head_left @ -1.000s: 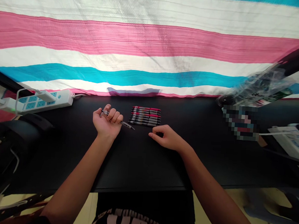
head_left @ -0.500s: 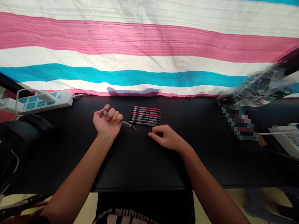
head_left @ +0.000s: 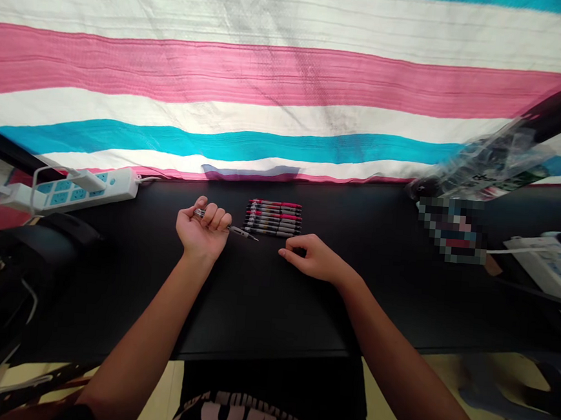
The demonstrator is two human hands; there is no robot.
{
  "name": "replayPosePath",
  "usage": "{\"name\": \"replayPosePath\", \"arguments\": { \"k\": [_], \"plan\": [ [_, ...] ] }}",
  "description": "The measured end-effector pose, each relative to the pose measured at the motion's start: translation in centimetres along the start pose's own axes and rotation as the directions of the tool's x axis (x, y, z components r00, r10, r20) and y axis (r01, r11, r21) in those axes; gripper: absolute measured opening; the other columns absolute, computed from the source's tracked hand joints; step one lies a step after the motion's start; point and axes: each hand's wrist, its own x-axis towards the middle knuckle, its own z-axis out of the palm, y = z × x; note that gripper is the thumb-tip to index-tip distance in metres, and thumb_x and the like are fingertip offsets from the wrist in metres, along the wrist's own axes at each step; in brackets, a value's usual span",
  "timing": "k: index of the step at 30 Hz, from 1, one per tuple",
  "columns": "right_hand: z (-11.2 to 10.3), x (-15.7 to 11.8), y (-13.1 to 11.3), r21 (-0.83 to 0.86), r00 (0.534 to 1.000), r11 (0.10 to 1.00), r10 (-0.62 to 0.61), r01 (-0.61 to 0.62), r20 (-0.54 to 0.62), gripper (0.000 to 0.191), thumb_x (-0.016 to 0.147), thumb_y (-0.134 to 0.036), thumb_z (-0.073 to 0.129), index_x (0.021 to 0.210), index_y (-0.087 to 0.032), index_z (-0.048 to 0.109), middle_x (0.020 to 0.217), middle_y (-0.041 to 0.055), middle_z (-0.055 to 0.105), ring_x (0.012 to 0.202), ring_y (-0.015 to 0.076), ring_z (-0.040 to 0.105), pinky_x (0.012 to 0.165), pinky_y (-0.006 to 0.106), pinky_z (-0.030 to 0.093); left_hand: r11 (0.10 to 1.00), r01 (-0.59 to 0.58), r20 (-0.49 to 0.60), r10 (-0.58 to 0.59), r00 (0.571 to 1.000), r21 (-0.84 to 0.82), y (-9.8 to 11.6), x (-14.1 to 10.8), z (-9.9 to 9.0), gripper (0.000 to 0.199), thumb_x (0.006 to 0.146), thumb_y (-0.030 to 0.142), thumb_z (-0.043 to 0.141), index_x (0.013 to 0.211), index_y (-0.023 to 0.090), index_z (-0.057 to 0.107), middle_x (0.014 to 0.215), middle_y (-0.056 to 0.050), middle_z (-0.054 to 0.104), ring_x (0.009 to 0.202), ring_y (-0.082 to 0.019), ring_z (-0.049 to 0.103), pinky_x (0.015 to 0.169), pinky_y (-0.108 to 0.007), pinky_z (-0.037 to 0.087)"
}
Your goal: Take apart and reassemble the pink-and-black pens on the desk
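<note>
Curled palm-up, my left hand point(head_left: 203, 230) grips a grey pen point(head_left: 243, 232), its tip pointing right beyond my fingers. Several red and grey pens point(head_left: 274, 218) lie side by side in a stack of rows on the black table point(head_left: 264, 299), just right of that hand. My right hand point(head_left: 310, 256) rests near the lower right corner of the pens, thumb and index finger bent with a gap between their tips. Nothing shows between them; the other fingers are mostly hidden.
A white power strip point(head_left: 122, 186) with a plugged-in adapter sits at the back left, near a black object point(head_left: 39, 243). On the right are a clear plastic bag point(head_left: 498, 159), a blurred-out item point(head_left: 454, 230) and another power strip point(head_left: 551, 263). Striped sheeting point(head_left: 291, 78) hangs behind.
</note>
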Motion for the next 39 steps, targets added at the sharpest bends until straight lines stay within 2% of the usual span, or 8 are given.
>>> {"name": "replayPosePath", "arguments": {
  "k": [4,9,17,21,26,30,34,39],
  "plan": [
    [-0.01,-0.02,-0.02,0.002,1.0,1.0,0.0,0.0,-0.003,0.038,0.093,-0.038,0.056,0.061,-0.019,0.046,0.06,-0.0031,0.044,0.059,0.0112,0.041,0.058,0.027,0.032,1.0,-0.008,0.002,0.008,1.0,-0.026,-0.02,-0.08,0.1,0.024,0.092,0.03,0.037,0.07,0.02,0.04,0.049,0.007,0.019,0.039,-0.01,0.021,0.041,-0.025,0.024],
    [0.02,0.03,0.11,0.001,1.0,1.0,-0.005,0.005,-0.002,0.039,0.094,-0.037,0.056,0.061,-0.019,0.046,0.06,-0.003,0.044,0.06,0.0113,0.041,0.058,0.027,0.032,1.0,-0.003,-0.008,0.003,1.0,0.011,-0.02,-0.04,0.09,0.022,0.091,0.025,0.034,0.071,0.02,0.04,0.05,0.007,0.018,0.04,-0.01,0.021,0.042,-0.024,0.025],
    [0.02,0.04,0.05,0.006,1.0,1.0,0.002,-0.002,-0.003,0.039,0.093,-0.039,0.056,0.062,-0.019,0.047,0.061,-0.0026,0.045,0.06,0.0118,0.042,0.057,0.027,0.032,1.0,-0.003,0.007,0.003,1.0,-0.022,-0.07,-0.03,-0.04,0.022,0.091,0.025,0.036,0.07,0.02,0.041,0.049,0.007,0.019,0.039,-0.01,0.022,0.043,-0.025,0.025],
    [0.03,0.05,0.11,0.005,1.0,1.0,-0.003,0.003,-0.007,0.039,0.093,-0.039,0.056,0.061,-0.019,0.046,0.06,-0.0025,0.045,0.06,0.0118,0.041,0.057,0.027,0.032,1.0,-0.013,-0.002,0.013,1.0,-0.021,-0.07,-0.08,-0.01,0.025,0.093,0.031,0.038,0.07,0.02,0.041,0.049,0.007,0.02,0.039,-0.01,0.022,0.042,-0.025,0.025],
    [0.07,0.11,0.16,-0.001,1.0,1.0,0.0,0.0,-0.003,0.039,0.094,-0.039,0.056,0.061,-0.019,0.046,0.06,-0.003,0.044,0.059,0.0114,0.041,0.058,0.027,0.032,1.0,0.008,0.018,-0.007,1.0,-0.028,-0.13,-0.03,-0.11,0.021,0.091,0.023,0.036,0.07,0.02,0.041,0.049,0.007,0.019,0.039,-0.01,0.022,0.043,-0.025,0.025],
    [0.06,0.14,0.07,-0.001,1.0,1.0,0.007,-0.007,-0.001,0.039,0.093,-0.038,0.056,0.061,-0.019,0.046,0.061,-0.0028,0.045,0.06,0.0116,0.042,0.058,0.027,0.032,1.0,-0.005,0.012,0.006,1.0,-0.028,-0.18,0.01,-0.2,0.023,0.092,0.028,0.038,0.07,0.02,0.041,0.049,0.007,0.02,0.039,-0.01,0.022,0.043,-0.025,0.025],
    [0.0,0.09,-0.07,0.002,1.0,1.0,0.011,-0.011,-0.003,0.038,0.093,-0.038,0.056,0.061,-0.019,0.046,0.061,-0.0027,0.045,0.06,0.0119,0.042,0.058,0.028,0.032,1.0,-0.005,0.006,0.005,1.0,-0.025,-0.17,0.0,-0.1,0.022,0.092,0.024,0.039,0.069,0.02,0.04,0.049,0.007,0.02,0.039,-0.01,0.022,0.042,-0.025,0.025],
    [-0.03,0.04,0.03,0.004,1.0,1.0,0.0,0.0,-0.003,0.04,0.094,-0.039,0.055,0.061,-0.019,0.046,0.06,-0.0026,0.045,0.06,0.0118,0.041,0.057,0.027,0.032,0.999,-0.029,-0.005,0.029,1.0,-0.03,-0.04,-0.02,0.07,0.026,0.093,0.031,0.039,0.069,0.021,0.038,0.049,0.007,0.02,0.04,-0.011,0.022,0.042,-0.025,0.025]
  ]
}}
